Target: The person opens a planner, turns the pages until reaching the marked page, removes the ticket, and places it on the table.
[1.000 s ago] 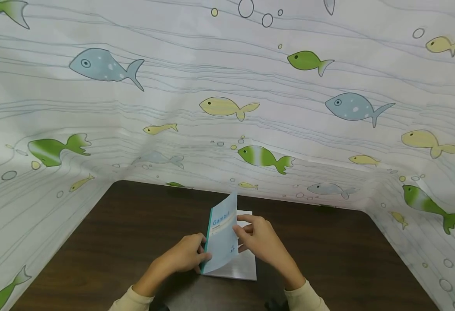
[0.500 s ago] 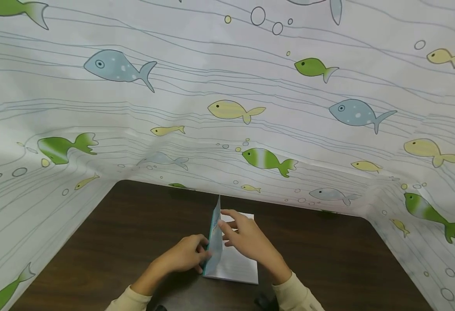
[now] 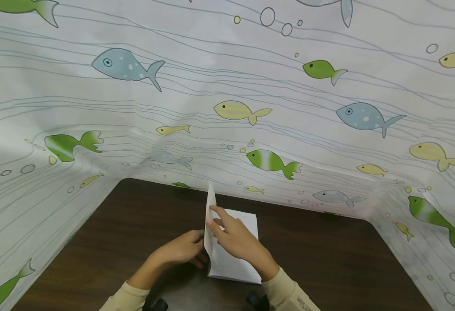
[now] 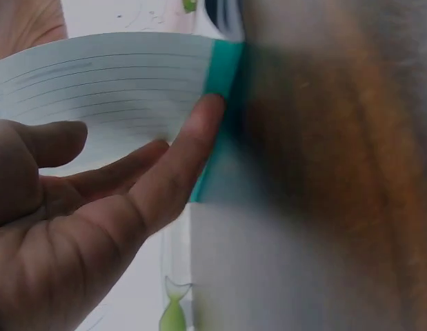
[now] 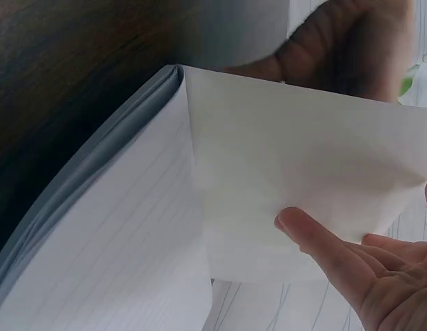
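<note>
1. The notebook [image 3: 235, 263] lay open on the dark table [image 3: 153, 207], between the two hands, its pages flat on the right side.
2. Its cover [image 3: 210, 198] stood nearly upright over the spine, so the turn looked about half made.
3. The right hand [image 3: 237, 237] had its fingers extended and spread, pinching nothing; one fingertip [image 5: 292, 219] rested on the cover's bare inner face. A flat push like that seemed right, since a pinch might crease the sheet.
4. Best pressure would likely have come near the free edge, spread over several fingers, because the cover bowed easily.
5. The left hand [image 3: 180, 249] was not clamped either: its fingers were fairly straight, with one tip against the green spine strip [image 4: 223, 65]. Whether its thumb touched the cover could not be told.
6. That finger was well placed to steady the spine; too light a touch risked letting the notebook slide or twist.
7. Left fingers lying under the cover's path probably needed to clear it, or the cover could not lie flat.
</note>
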Motion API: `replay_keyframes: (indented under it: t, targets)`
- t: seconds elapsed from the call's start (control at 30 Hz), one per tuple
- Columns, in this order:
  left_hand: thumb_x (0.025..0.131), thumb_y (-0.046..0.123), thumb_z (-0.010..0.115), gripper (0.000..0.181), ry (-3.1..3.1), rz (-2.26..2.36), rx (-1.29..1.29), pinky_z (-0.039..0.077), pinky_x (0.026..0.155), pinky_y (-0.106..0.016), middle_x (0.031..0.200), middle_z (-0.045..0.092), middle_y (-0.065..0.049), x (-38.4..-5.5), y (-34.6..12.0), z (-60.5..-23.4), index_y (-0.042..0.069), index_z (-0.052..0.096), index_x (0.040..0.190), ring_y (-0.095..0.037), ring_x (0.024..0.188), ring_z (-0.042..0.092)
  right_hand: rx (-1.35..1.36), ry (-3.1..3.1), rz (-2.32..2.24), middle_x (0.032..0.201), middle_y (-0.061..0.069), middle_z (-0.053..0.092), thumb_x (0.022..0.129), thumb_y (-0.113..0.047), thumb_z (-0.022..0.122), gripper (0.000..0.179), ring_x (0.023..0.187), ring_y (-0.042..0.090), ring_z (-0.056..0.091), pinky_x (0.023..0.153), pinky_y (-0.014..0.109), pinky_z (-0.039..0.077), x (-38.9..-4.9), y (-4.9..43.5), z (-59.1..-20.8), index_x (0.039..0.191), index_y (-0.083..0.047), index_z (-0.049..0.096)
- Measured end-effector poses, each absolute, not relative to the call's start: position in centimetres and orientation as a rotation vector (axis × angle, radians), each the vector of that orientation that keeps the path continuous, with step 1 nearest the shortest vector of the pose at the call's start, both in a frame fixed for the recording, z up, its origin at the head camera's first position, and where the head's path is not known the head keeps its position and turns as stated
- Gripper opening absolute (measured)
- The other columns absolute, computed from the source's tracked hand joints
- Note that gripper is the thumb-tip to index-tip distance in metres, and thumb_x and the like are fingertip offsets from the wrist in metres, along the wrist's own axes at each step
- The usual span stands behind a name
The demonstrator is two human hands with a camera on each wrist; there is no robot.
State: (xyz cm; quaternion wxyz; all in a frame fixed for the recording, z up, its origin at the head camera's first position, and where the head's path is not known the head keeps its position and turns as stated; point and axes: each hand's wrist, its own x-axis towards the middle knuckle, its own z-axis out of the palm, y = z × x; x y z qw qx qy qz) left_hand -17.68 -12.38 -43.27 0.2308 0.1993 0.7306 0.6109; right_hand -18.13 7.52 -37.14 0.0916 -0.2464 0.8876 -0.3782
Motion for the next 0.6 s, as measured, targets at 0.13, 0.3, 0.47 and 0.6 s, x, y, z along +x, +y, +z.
replay_keyframes:
  t: [0.13, 0.3, 0.47, 0.6]
  targets:
    - [0.116, 0.014, 0.034, 0.045, 1.947, 1.763, 0.557, 0.065, 0.083, -0.051, 0.118, 0.068, -0.028, -17.9, -13.0, -42.2, -0.018, 0.046, 0.145, -0.027, 0.092, 0.073, -0.757, 2.691, -1.036, 0.148, 0.024, 0.065, 0.114, -0.053, 0.043, 0.062, 0.128, 0.037, 0.071, 0.096, 0.051, 0.060, -18.1, 7.0, -37.2, 0.165, -0.018, 0.040]
    - [0.119, 0.023, 0.035, 0.048, 1.931, 1.866, 0.558, 0.066, 0.086, -0.049, 0.119, 0.071, -0.020, -18.2, -14.2, -40.9, -0.016, 0.052, 0.141, -0.026, 0.100, 0.076, -0.792, 2.717, -0.976, 0.147, 0.020, 0.067, 0.114, -0.053, 0.042, 0.062, 0.137, 0.040, 0.065, 0.099, 0.053, 0.059, -18.1, 6.6, -37.4, 0.165, -0.018, 0.041]
    - [0.119, 0.031, 0.036, 0.055, 1.958, 1.907, 0.559, 0.065, 0.085, -0.041, 0.120, 0.071, -0.016, -18.4, -15.8, -39.8, -0.016, 0.051, 0.143, -0.024, 0.101, 0.075, -0.825, 2.703, -0.951, 0.150, 0.016, 0.065, 0.114, -0.048, 0.045, 0.059, 0.126, 0.033, 0.073, 0.095, 0.045, 0.061, -18.1, 6.2, -37.7, 0.164, -0.016, 0.044]
    - [0.116, 0.022, 0.047, 0.047, 2.044, 1.900, 0.529, 0.066, 0.080, -0.038, 0.121, 0.072, -0.023, -18.5, -17.0, -39.2, -0.018, 0.052, 0.139, -0.023, 0.098, 0.077, -0.825, 2.690, -0.907, 0.152, 0.013, 0.064, 0.114, -0.048, 0.047, 0.057, 0.120, 0.027, 0.076, 0.092, 0.037, 0.061, -18.0, 6.1, -37.9, 0.162, -0.016, 0.047]
